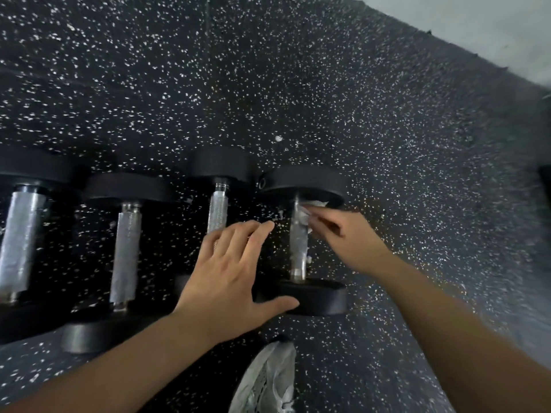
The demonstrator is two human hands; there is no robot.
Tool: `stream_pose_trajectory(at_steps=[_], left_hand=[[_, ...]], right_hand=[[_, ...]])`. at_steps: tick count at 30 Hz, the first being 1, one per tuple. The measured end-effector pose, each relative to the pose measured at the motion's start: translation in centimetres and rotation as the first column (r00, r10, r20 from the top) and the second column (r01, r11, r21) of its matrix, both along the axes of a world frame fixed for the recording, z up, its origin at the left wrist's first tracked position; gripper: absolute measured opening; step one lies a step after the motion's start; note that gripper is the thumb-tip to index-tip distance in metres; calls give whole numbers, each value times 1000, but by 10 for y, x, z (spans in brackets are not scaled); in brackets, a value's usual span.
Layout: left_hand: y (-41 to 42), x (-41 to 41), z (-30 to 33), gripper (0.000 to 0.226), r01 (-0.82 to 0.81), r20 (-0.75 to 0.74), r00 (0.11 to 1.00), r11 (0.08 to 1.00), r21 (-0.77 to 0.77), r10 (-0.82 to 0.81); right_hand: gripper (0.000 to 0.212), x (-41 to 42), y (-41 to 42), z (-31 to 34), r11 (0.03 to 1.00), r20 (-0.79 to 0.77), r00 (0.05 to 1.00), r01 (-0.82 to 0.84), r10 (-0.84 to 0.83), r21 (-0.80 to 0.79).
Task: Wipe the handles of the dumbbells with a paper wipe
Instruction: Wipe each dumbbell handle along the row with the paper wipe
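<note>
Several black dumbbells with knurled silver handles lie side by side on the speckled rubber floor. My right hand (348, 242) pinches a white paper wipe (307, 213) against the far end of the rightmost dumbbell's handle (299, 251). My left hand (232, 278) hovers flat with fingers spread, its thumb resting on that dumbbell's near black head (322, 298). The hand covers the near end of the neighbouring dumbbell's handle (218, 211). Two more handles lie further left, one (126, 248) beside it and a thicker one (19, 242) at the edge.
A grey sneaker (265, 383) stands on the floor (328, 84) just below the dumbbells. Small white paper scraps (278, 138) lie on the floor. A pale wall (477, 31) runs along the upper right. A dark object (545, 186) shows at the right edge.
</note>
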State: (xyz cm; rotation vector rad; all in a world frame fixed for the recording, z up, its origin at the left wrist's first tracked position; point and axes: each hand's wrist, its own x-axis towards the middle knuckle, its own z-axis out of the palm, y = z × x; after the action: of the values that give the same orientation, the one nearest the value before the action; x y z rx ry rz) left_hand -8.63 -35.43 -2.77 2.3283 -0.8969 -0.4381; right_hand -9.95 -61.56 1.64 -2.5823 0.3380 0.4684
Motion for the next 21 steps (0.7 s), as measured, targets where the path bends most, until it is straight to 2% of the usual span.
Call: stream_pose_trajectory(at_steps=[4,7,9,11,14,16,19,21], left_hand=[[0,1,-1,114,4,33,999,1000,23,-5],[0,1,-1,115,-3,41,999,1000,30,1],[0,1,0,116,-11,34,999,999,31,10],[0,1,1,116,-19,29,999,999,31,18],[0,1,1,116,-27,23,999,999,21,27],[0,1,1,116,-32,17,999,999,15,31],[1,0,0,117,-37,11,999,999,17,37],[1,0,0,117,-41,9,999,999,21,41]], right_hand=[[40,-4,1,-18,942,144,976,-112,164,-317],[39,-8,2,-27,886,201,947,-141,251,-441],[39,-8,3,-30,906,233,947,-113,223,-409],[41,-6,8,-32,949,276,944,-94,181,-301],[38,-7,17,-32,973,289,939,-135,185,-185],[37,-12,17,-26,966,221,943,-222,247,-132],[44,-12,11,-9,908,-103,905,-417,413,-27],[41,-10,10,-1,874,-227,851,-486,474,3]])
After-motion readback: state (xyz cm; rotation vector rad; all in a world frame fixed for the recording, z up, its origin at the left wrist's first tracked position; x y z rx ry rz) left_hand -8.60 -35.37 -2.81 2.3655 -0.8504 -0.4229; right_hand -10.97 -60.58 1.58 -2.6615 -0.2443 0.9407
